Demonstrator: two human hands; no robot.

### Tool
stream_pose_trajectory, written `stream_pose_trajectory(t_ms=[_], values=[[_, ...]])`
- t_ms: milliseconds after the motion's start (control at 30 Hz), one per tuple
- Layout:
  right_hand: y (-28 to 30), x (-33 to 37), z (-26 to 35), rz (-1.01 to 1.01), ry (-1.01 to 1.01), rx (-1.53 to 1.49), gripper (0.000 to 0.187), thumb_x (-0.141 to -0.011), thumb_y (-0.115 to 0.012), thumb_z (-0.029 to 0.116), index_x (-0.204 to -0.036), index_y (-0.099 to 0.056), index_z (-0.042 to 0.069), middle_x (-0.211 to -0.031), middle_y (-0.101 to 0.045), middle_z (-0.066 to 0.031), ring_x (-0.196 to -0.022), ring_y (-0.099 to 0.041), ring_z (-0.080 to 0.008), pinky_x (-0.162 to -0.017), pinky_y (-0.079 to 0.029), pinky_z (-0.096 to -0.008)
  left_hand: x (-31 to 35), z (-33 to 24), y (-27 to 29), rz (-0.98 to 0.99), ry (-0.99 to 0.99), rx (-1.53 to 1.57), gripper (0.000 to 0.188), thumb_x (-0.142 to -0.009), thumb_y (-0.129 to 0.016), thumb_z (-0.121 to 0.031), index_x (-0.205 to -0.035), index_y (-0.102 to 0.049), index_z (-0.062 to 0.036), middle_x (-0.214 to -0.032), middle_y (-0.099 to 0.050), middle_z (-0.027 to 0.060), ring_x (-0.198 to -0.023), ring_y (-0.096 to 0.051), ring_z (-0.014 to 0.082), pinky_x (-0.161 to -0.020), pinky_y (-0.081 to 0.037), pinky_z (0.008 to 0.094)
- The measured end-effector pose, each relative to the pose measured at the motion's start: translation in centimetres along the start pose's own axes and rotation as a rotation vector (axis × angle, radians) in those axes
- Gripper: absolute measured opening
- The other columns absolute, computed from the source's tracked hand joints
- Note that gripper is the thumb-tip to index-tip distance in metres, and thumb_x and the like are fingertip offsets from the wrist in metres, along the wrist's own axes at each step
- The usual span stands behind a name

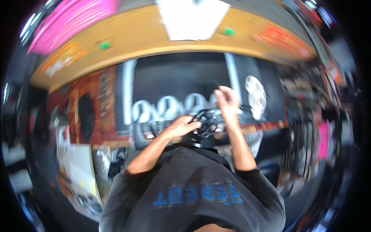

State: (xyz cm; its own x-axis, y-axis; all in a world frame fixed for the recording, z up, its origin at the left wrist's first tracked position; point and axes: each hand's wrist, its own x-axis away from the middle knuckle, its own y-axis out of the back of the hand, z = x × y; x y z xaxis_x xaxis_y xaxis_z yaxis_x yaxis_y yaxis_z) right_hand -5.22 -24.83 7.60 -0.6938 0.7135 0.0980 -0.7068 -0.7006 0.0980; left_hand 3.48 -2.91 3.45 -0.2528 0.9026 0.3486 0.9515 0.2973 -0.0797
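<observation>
My left hand (183, 126) is closed on a tangled bunch of glossy black strips (206, 123), held just in front of my body over the bench's near edge. My right hand (228, 101) is raised to the right of the bunch, its fingers pinched together. A short, thin dark piece (215, 82) sticks out beyond its fingertips; motion blur hides its kind. Beneath both hands lies a black sheet (177, 75) with pale side stripes and a row of white rounded shapes (167, 107) along its near part.
A crumpled whitish bundle (256, 96) lies right of the black sheet. On the left, a dark oval thing (85, 118) rests on a worn red-brown surface (106, 112). A yellow beam (141, 33) crosses behind the bench, with a bright white panel (192, 19) and pink stacked material (73, 23) beyond.
</observation>
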Motion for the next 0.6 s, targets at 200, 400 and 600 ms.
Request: stream_pose_trajectory(t_ms=[200, 400, 600], values=[[-10.2, -2.8, 0.5, 0.535, -0.316, -0.6, 0.033, -0.097, -0.074, -0.005, -0.13, -0.069, -0.001, -0.115, -0.075, -0.0135, -0.092, -0.073, -0.0237, -0.08, -0.063, -0.0394, 12.0, -2.2, 8.2, -0.098, -0.118, 0.28, 0.03, -0.109, -0.067, -0.029, -0.117, -0.069, -0.0005, -0.102, -0.074, 0.0036, -0.086, -0.066, 0.0086, -0.074, -0.051, 0.024], [-28.5, -0.9, 1.7, 0.647, -0.325, -0.606, 0.031, -0.096, -0.067, -0.013, -0.127, -0.066, -0.009, -0.108, -0.071, -0.0145, -0.094, -0.072, -0.0272, -0.082, -0.062, -0.0427, 24.1, -1.7, 15.1, -0.627, -0.004, 0.318, 0.03, -0.105, -0.072, -0.019, -0.129, -0.066, -0.0019, -0.114, -0.076, 0.0084, -0.088, -0.074, 0.0143, -0.078, -0.059, 0.0289], [-43.6, 0.0, 9.8, 0.876, -0.049, -0.452, 0.055, -0.099, -0.072, 0.003, -0.15, -0.053, -0.006, -0.146, -0.064, -0.0177, -0.12, -0.072, -0.0282, -0.101, -0.061, -0.0396, 34.4, -0.1, 26.8, -0.95, -0.242, 0.35, 0.032, -0.102, -0.075, -0.013, -0.131, -0.066, -0.0031, -0.107, -0.074, 0.0072, -0.083, -0.073, 0.0152, -0.073, -0.061, 0.0309]])
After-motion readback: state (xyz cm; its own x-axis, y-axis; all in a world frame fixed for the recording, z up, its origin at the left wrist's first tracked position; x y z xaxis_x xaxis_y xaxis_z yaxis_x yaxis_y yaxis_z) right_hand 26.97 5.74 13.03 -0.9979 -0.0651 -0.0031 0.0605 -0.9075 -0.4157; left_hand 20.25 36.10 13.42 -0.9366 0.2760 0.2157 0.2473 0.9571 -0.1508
